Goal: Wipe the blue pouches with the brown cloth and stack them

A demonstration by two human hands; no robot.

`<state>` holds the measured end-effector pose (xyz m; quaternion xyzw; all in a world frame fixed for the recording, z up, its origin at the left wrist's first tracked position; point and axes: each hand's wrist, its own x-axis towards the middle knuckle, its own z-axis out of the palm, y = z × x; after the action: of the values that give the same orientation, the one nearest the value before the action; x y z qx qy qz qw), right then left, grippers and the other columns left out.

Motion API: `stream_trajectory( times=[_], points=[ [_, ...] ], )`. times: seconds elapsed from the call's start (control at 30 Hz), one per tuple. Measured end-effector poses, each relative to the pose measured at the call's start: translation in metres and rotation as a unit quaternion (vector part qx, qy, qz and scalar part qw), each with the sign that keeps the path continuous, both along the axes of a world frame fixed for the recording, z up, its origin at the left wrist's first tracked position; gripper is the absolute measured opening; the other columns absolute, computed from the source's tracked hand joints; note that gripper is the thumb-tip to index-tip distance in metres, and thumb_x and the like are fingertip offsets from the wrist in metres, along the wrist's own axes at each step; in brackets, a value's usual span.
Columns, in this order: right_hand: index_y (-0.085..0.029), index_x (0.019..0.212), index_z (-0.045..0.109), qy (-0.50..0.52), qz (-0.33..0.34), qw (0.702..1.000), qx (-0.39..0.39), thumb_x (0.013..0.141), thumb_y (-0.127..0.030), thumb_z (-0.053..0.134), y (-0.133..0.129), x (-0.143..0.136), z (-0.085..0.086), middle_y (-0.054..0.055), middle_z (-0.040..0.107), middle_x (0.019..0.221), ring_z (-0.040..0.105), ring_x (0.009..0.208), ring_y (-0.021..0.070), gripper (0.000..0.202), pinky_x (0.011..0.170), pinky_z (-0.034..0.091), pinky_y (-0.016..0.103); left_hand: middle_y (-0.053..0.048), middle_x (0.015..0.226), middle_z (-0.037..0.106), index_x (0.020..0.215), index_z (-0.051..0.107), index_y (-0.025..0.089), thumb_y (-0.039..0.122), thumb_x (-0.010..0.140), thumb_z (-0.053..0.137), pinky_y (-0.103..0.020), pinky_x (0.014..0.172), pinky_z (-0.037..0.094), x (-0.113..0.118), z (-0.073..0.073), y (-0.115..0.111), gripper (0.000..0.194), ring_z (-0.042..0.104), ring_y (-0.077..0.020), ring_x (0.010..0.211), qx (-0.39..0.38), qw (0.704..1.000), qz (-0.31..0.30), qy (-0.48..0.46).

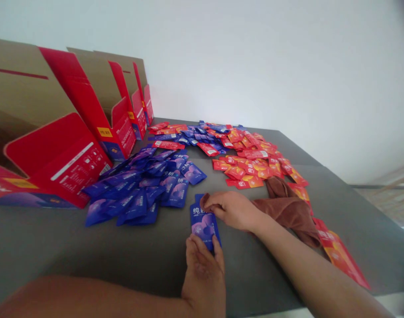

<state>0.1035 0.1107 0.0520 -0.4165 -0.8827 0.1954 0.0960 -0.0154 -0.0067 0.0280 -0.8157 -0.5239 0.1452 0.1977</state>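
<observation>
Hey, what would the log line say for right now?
left hand: on lower end of blue pouch | right hand: holds brown cloth at pouch's upper end | blue pile: beside red boxes

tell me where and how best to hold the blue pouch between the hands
Probably the lower end of the blue pouch, coming from the near side and gripping across its width, as the left hand does: that end points nearest, its broad printed face upward, while the right hand holds brown cloth at the upper right.
</observation>
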Motion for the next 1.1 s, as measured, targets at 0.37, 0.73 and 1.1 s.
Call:
stream_trajectory(
  times=[0.37,0.73,1.1],
  points=[
    [-0.022,0.090,0.066,0.018,0.105,0.993,-0.055,0.075,-0.009,0.049,-0.012,-0.005,0.006,-0.002,0.068,0.094,0.060,0.085,0.0127,0.026,0.070,0.039,0.021,-0.019,0.098,0.069,0.110,0.062,0.022,0.006,0.075,0.045,-0.040,0.083,0.051,-0.004,-0.013,-0.001,0.042,0.065,-0.0251,0.090,0.044,0.997,-0.004,-0.063],
    [-0.021,0.084,0.067,-0.047,0.064,0.997,-0.017,0.073,-0.012,0.050,-0.011,0.002,0.015,0.000,0.069,0.089,0.060,0.081,0.0150,0.023,0.065,0.037,0.023,-0.022,0.099,0.068,0.113,0.059,0.021,0.008,0.075,0.050,-0.040,0.082,0.051,-0.001,-0.007,0.001,0.041,0.064,-0.0278,0.091,0.020,0.999,-0.005,-0.028],
    [-0.020,0.087,0.066,-0.026,0.008,0.999,0.025,0.080,-0.013,0.047,0.001,0.006,0.007,0.001,0.067,0.089,0.058,0.081,0.0147,0.021,0.069,0.037,0.024,-0.021,0.102,0.067,0.112,0.060,0.020,0.001,0.074,0.045,-0.041,0.085,0.050,-0.003,-0.012,0.000,0.045,0.063,-0.0262,0.095,0.021,0.995,0.013,-0.097]
  ],
)
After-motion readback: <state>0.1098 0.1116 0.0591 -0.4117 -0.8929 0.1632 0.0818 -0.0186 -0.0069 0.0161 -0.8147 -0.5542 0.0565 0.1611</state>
